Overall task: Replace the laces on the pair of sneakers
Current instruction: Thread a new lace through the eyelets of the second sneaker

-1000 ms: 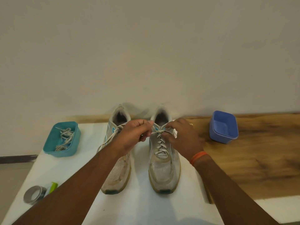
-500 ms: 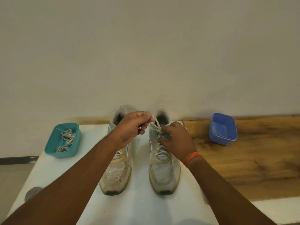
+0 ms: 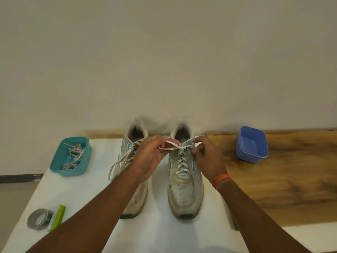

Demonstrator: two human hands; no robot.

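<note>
Sneakers stand side by side on the white counter (image 3: pixel 87 198), toes toward the person and heels at the wall. The right sneaker (image 3: pixel 185 179) is laced up its front, and the two ends of its lace (image 3: pixel 179 147) cross in a knot at the top eyelets. The left hand (image 3: pixel 151 157) pinches a loop of that lace between thumb and fingertips, just left of the knot. The right hand (image 3: pixel 207 156), with an orange band at the wrist, pinches the other end just right of the knot, fingers curled.

Half a second ago the left hand held the lace up above the tongue and the right hand lay close on the eyelets; now the hands have drawn apart sideways, and the lace runs nearly level between them. A second ago both hands were bunched together over the top of the shoe.

The left sneaker (image 3: pixel 135 136) lies partly under the left forearm, its lace (image 3: pixel 120 161) hanging loose over its outer side onto the counter.

A teal tub (image 3: pixel 85 157) at the left holds a tangle of old laces (image 3: pixel 73 157). A blue tub (image 3: pixel 262 143) sits on the wooden surface (image 3: pixel 291 179) at the right. A tape roll (image 3: pixel 39 219) and a green object (image 3: pixel 58 217) lie touching at the near left.
</note>
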